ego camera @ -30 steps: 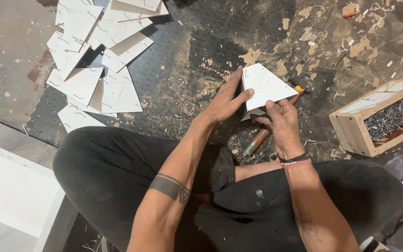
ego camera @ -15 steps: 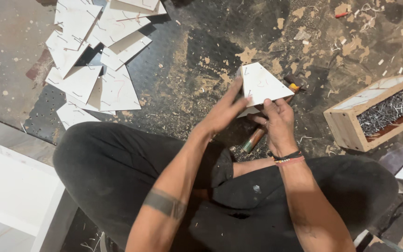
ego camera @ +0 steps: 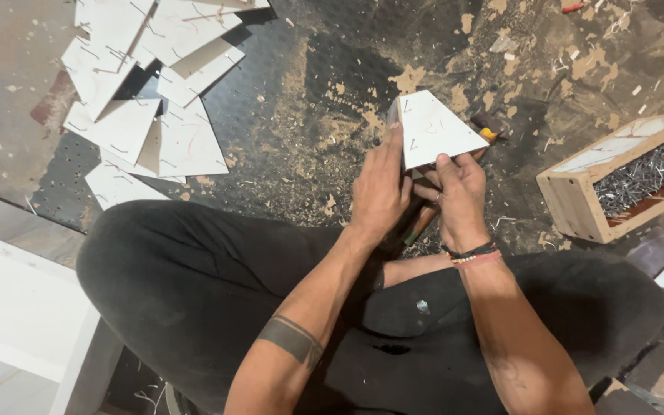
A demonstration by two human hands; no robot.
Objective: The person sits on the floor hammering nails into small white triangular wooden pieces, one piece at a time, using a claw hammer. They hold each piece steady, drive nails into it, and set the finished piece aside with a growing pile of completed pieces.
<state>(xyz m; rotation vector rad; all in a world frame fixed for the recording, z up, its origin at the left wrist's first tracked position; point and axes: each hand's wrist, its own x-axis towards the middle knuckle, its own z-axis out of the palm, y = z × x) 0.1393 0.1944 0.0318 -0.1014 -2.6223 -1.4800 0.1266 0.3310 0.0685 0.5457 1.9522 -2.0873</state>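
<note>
I sit cross-legged on a dark, dusty floor. Both hands hold a small white wedge-shaped board piece upright in front of my knees. My left hand presses flat against its left side, fingers stretched up along the edge. My right hand grips its lower right edge with thumb and fingers. Under my hands lies a hammer with a wooden handle, its head showing behind the piece.
A pile of similar white cut pieces lies at the upper left. A wooden box of nails stands to the right. A white panel is at the lower left. Sawdust and chips cover the floor.
The white piece and both hands have shifted slightly left and nearer. My left hand has gone from spread fingertips to lying flat against the piece's side.
</note>
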